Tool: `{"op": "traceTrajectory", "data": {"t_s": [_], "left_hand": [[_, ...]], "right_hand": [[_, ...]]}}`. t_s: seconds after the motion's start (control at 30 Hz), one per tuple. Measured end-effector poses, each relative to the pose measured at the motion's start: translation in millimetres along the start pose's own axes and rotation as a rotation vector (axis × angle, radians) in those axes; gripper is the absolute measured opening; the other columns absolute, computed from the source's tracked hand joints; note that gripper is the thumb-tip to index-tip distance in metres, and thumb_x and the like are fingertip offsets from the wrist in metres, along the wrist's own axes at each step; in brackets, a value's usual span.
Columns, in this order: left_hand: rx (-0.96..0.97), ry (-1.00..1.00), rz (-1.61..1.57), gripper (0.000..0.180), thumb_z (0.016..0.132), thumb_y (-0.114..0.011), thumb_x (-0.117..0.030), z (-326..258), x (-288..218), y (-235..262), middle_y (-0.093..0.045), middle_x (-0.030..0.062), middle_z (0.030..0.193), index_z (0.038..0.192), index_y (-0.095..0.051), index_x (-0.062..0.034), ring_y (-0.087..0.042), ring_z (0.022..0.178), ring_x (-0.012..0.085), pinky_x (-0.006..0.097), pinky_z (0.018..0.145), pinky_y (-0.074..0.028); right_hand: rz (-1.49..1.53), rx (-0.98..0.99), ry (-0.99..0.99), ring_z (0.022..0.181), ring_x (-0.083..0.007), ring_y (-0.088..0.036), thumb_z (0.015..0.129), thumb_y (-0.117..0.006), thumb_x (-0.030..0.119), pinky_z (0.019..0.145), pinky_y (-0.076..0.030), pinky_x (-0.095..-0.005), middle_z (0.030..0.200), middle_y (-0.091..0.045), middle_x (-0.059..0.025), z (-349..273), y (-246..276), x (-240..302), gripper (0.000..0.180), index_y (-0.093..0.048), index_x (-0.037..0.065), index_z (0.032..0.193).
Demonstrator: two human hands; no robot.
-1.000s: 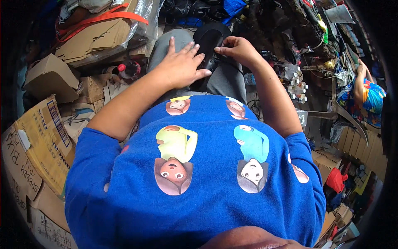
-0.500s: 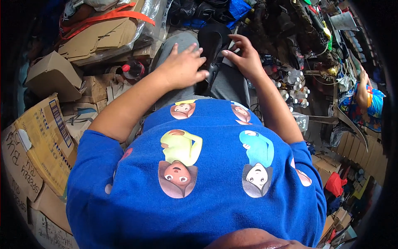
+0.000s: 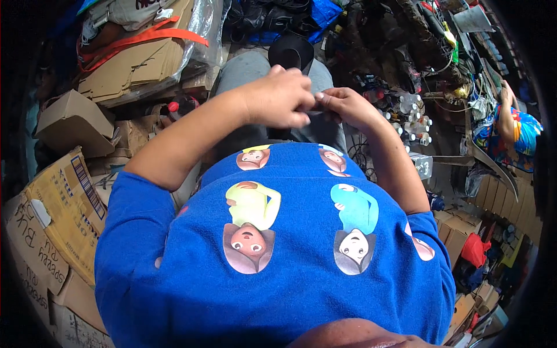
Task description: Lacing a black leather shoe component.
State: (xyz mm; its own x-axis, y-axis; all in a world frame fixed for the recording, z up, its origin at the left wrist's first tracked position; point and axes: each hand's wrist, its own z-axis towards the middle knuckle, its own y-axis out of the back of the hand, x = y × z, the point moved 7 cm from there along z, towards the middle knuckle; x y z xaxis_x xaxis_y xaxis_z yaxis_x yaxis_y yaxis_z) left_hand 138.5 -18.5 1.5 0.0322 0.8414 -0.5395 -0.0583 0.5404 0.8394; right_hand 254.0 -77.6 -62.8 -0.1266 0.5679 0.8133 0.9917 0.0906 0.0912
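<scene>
My left hand [image 3: 281, 104] and my right hand [image 3: 345, 107] meet fingertip to fingertip above my lap in grey trousers [image 3: 243, 66]. Both have their fingers curled and pinch a small dark piece [image 3: 316, 106] between them; it is too small to make out. A black rounded object [image 3: 291, 52], perhaps a shoe or a sole, lies farther out on my knees, apart from both hands. My blue printed shirt fills the lower half of the view.
Flattened cardboard under plastic wrap with an orange strap [image 3: 145, 52] lies at the left. Cardboard boxes [image 3: 58, 197] stand at the lower left. Small white bottles [image 3: 412, 124] and tangled wires and tools [image 3: 441, 52] crowd the right. Another person in a bright patterned shirt [image 3: 519, 136] sits at the far right.
Both hands have left the black object, where they lay flat, and come back toward my body. They are now curled and pinched together on a small piece.
</scene>
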Motion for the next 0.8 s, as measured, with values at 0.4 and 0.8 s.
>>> {"op": "traceTrajectory", "data": {"t_s": [0.4, 0.8], "left_hand": [[0.071, -0.355, -0.846, 0.024, 0.076, -0.069, -0.023, -51.4, -96.7, 102.0, -0.056, 0.0016, 0.069, 0.09, -0.072, -0.0041, -0.05, 0.062, 0.0171, 0.031, 0.067, -0.035], [-0.174, -0.518, -1.024, 0.021, 0.068, -0.082, -0.039, -130.2, -58.2, 174.9, -0.054, -0.0161, 0.069, 0.081, -0.068, -0.0336, -0.047, 0.064, 0.0029, 0.029, 0.079, -0.035]], "right_hand": [[-0.644, -0.107, 0.41, 0.077, -0.0126, -0.061, 0.076, -0.074, 0.013, 0.07, -0.049, -0.0276, 0.089, -0.065, -0.0072, -26.1, -30.9, 52.5, 0.045, -0.059, 0.009, 0.117], [0.343, -0.38, 1.005, 0.08, -0.0168, -0.061, 0.095, -0.052, 0.016, 0.077, -0.049, -0.0311, 0.084, -0.062, -0.0088, -75.0, 23.0, 123.3, 0.02, -0.06, 0.0, 0.103]]}}
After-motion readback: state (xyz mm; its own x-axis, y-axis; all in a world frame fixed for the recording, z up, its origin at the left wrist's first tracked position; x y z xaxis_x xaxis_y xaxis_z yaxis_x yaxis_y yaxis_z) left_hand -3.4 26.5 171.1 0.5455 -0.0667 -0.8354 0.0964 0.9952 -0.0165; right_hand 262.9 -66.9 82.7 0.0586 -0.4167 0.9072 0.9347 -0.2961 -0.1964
